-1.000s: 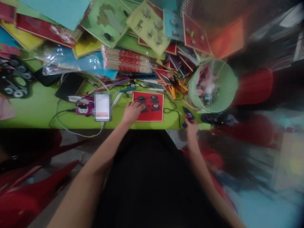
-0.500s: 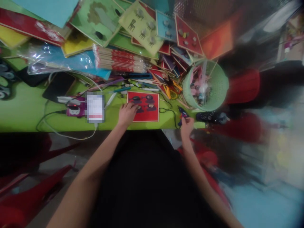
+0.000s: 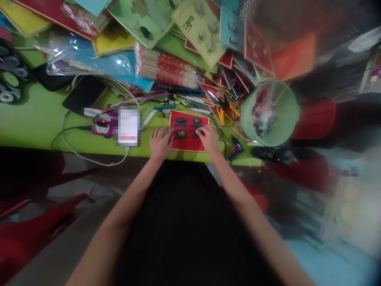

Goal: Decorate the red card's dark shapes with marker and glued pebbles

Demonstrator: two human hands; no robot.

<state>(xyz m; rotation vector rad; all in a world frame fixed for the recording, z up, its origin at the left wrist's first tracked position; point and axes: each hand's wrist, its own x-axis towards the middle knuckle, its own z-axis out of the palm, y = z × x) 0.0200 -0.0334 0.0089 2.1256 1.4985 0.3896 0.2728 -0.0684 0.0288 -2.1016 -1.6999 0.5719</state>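
Note:
A red board (image 3: 190,145) with dark printed shapes and small rounded, stone-like pieces lies near the table's front edge. At its left edge rests my left hand (image 3: 160,143), fingers a little apart, thumb side touching the board. My right hand (image 3: 210,140) is over the board's right side, its thumb and forefinger pinched on a small stone-like piece at the lower right shape; the fingers partly hide it. Just right of the board a dark blue glue gun (image 3: 236,149) lies on the table, its black cord running behind my right hand.
A green basket (image 3: 293,115) of small items stands at the right. Orange-handled pliers (image 3: 226,115), pens, bundled wooden sticks (image 3: 166,67) and stacked picture boards (image 3: 199,31) crowd the back. Leftward are a power strip (image 3: 102,125) with cables, a blurred-out phone-like object (image 3: 127,125) and a tape dispenser-like black object (image 3: 12,75).
My right hand has let go of the glue gun and moved left onto the red board, pinching a small piece. My left hand has drawn back to the board's left edge. The view has shifted.

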